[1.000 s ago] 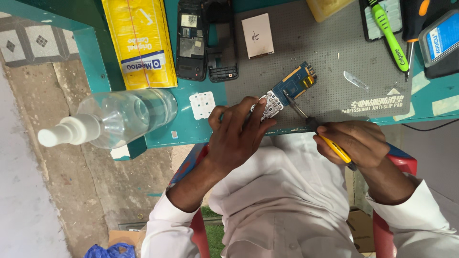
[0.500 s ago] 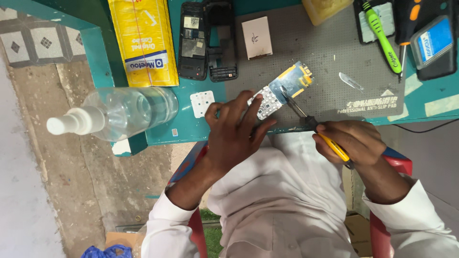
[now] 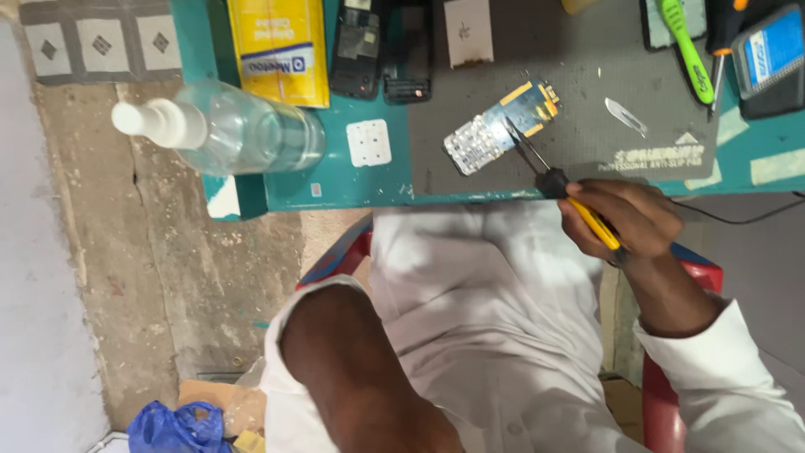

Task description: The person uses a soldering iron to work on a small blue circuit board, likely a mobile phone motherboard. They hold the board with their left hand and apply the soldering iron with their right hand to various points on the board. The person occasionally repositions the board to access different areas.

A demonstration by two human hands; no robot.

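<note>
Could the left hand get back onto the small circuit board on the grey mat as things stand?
Probably yes. Only the left forearm shows, drawn back low over the lap; the hand itself is hidden. The circuit board lies near the bench edge, with only the soldering iron, held by the right hand, touching it.

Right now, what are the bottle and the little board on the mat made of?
The bottle looks like clear, glossy plastic: you can see through it, and its cap is matt white. The little board seems to be a circuit board, with shiny metal dots and yellowish patches. The right hand holds a tool with a metal tip and a yellow handle, probably plastic. The mat looks like dull grey rubber.
</note>
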